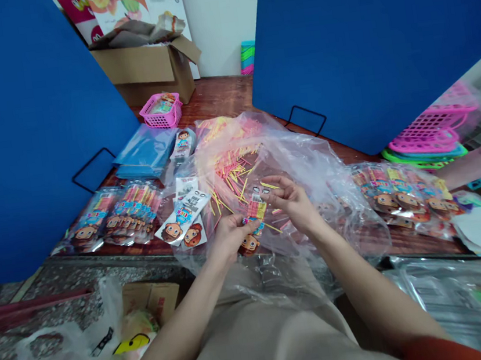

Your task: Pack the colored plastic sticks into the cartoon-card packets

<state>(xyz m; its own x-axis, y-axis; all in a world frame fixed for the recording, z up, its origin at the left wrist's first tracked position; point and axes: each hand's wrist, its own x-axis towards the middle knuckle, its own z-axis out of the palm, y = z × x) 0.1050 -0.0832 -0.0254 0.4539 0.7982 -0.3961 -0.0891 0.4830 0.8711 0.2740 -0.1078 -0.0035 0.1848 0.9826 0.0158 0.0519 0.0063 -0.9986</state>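
Observation:
My left hand (228,235) grips the lower end of a small printed packet (254,219) with a cartoon face on it. My right hand (289,197) is at the packet's top end, fingers pinched around thin coloured sticks at its opening. Both hands hover over a big clear plastic bag (308,160) spread on the table, full of loose yellow and pink sticks (230,169). Flat empty packets (183,213) lie just left of my left hand.
Filled packets are stacked at the left (117,215) and at the right (400,195). Blue sheets (144,151) and a pink basket (161,111) lie farther back, before a cardboard box (152,68). Blue partitions (18,125) flank the table. Stacked baskets (428,136) sit right.

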